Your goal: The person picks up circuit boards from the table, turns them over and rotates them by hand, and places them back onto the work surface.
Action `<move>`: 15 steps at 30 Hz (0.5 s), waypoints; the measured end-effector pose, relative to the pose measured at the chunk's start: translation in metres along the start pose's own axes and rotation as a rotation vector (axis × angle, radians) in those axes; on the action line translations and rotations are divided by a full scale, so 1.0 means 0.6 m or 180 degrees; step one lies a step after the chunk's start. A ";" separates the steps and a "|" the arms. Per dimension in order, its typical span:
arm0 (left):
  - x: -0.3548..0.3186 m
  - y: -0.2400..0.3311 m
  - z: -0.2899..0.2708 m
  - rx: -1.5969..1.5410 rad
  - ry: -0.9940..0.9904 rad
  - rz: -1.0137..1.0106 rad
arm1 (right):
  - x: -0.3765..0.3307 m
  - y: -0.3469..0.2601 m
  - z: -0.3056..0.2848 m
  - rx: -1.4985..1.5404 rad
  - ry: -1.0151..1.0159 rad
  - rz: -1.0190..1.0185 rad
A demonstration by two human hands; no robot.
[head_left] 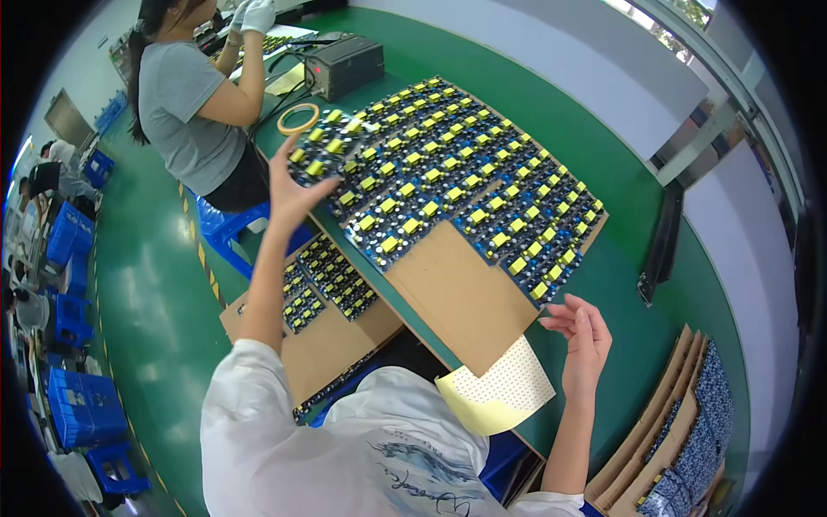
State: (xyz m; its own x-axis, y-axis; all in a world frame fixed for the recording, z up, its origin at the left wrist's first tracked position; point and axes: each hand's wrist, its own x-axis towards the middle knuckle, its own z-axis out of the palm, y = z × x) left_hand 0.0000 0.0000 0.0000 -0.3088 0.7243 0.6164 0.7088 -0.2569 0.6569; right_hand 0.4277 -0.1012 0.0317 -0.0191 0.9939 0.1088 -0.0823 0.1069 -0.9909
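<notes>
My left hand (pixel 294 188) grips a small panel of circuit boards (pixel 320 153) with yellow block parts, lifted at the table's left edge. Thumb and fingers hold opposite sides of it. Many more circuit boards (pixel 448 177) with the same yellow blocks lie in close rows on a brown cardboard sheet (pixel 465 297), whose near part is bare. My right hand (pixel 583 336) is held beside the sheet's near right corner, fingers loosely bent and apart, with nothing visible in it. A pale yellow sheet of small labels (pixel 508 392) lies partly beneath the cardboard and curls over the table edge.
A roll of tape (pixel 298 119) and a dark grey box-shaped device (pixel 345 67) with cables sit farther back. Left and below, more boards (pixel 332 280) rest on cardboard. Stacked boards and cardboard (pixel 680 431) stand at right. A gloved co-worker (pixel 194 95) sits on a blue stool.
</notes>
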 end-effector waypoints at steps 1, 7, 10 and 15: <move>0.017 -0.026 -0.004 0.0086 -0.0078 -0.0058 | 0.001 0.005 -0.010 -0.0025 0.0216 0.0007; 0.063 -0.107 -0.004 0.0741 -0.0710 -0.0168 | -0.008 0.022 -0.075 0.0036 0.1197 -0.0110; 0.064 -0.125 -0.006 0.0412 -0.0749 -0.0015 | -0.007 0.028 -0.088 0.0084 0.1276 -0.0106; 0.059 -0.132 -0.005 0.0432 -0.0790 0.0143 | -0.003 0.036 -0.082 0.0119 0.1262 -0.0095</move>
State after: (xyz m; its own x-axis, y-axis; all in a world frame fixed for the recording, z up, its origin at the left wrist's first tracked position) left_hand -0.0692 0.0440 -0.0288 -0.1223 0.8529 0.5076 0.8019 -0.2165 0.5569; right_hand 0.4752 -0.0996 0.0063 0.3695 0.9248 0.0910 -0.1134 0.1421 -0.9833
